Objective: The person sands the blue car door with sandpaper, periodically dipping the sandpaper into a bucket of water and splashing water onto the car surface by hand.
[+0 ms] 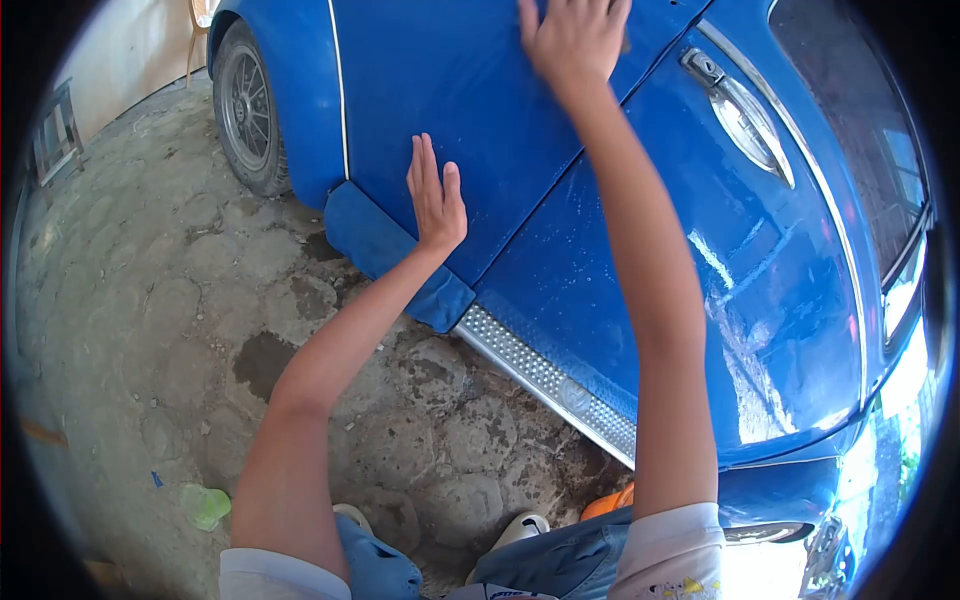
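Note:
A glossy blue car [480, 100] stands in front of me, water drops dotting its panels. My right hand [578, 45] lies flat against the upper panel with its fingers spread, the tips cut off by the top edge of the view. A small brownish edge shows beside that hand. Lower down, my left hand [437, 205] is held upright with straight fingers, palm toward the panel and nothing in it. Just below it, a blue cloth [385, 245] drapes over part of the metal running board [560, 385]. A chrome door handle [750, 130] is right of my right forearm.
A front wheel [250, 110] rests on the rough stone ground [180, 300], which has dark wet patches. On the ground at lower left lies a light green object [207, 507]. Something orange [608, 500] shows by my leg. A chair [198, 25] stands at the back left.

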{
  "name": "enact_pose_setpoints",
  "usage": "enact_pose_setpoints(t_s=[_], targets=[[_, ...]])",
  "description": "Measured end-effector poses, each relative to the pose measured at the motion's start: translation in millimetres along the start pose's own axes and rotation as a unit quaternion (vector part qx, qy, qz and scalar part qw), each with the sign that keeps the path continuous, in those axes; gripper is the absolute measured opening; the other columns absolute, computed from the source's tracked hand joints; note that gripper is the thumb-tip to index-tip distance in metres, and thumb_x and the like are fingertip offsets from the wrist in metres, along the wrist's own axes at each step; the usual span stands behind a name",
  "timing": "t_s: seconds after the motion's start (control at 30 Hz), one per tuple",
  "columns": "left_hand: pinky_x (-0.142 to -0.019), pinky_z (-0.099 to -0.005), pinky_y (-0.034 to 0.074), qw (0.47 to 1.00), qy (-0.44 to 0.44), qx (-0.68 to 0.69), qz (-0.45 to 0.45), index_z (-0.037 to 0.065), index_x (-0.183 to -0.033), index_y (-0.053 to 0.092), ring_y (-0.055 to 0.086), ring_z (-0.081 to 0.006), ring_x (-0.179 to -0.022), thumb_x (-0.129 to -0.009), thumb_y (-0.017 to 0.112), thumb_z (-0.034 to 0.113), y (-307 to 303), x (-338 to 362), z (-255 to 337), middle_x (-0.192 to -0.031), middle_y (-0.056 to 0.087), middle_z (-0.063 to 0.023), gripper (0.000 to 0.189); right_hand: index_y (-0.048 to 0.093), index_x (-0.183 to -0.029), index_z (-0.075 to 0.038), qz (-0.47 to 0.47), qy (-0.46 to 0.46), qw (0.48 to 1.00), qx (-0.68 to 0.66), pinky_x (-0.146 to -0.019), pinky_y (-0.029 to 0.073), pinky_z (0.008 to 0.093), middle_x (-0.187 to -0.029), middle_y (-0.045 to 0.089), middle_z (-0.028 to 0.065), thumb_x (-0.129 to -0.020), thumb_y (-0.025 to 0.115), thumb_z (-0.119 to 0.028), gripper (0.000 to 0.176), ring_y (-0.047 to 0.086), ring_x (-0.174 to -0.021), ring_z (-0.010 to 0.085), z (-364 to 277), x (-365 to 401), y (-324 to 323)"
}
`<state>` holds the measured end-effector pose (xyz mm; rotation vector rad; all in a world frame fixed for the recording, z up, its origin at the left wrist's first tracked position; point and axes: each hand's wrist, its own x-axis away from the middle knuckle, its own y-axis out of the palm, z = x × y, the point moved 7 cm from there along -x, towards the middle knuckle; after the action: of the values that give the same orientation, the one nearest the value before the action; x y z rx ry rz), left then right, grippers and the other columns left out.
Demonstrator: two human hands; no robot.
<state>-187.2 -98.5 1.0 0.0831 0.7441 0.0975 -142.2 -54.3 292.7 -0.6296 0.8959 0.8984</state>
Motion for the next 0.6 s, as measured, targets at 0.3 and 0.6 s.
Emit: enact_pose_setpoints(t_s=[0.3,0.6], targets=[[-0.123,-0.0499,0.025,0.998,0.051,-0.038,-0.012,0.003,-0.159,0.037,0.031,-0.0416,-0.15,-0.113,0.03,0.035,-13.6,5.2,3.4,-0.165,0.031,-0.0253,0.056,0.023,-0.165,-0.009,-0.278,-0.233,0.931,0.047,-0.129,0.013,0.0457,-0.173,0.019,0.0112,-0.101,0.043,-0.061,0.085,0.016,-0.16,0.0304,-36.3,217.7,-34.3],[-0.122,-0.0543,0.026,0.996,0.086,0.018,-0.024,0.001,-0.157,0.039,0.031,-0.0431,-0.149,-0.112,0.032,0.045,-10.5,-5.4,46.6,-0.164,0.031,-0.0259,0.063,0.035,-0.162,-0.021,-0.253,-0.202,0.946,0.033,-0.127,0.019,0.0458,-0.171,0.025,0.0077,-0.102,0.049,-0.052,0.07,0.021,-0.158,0.0282,36.1,170.8,-73.2]])
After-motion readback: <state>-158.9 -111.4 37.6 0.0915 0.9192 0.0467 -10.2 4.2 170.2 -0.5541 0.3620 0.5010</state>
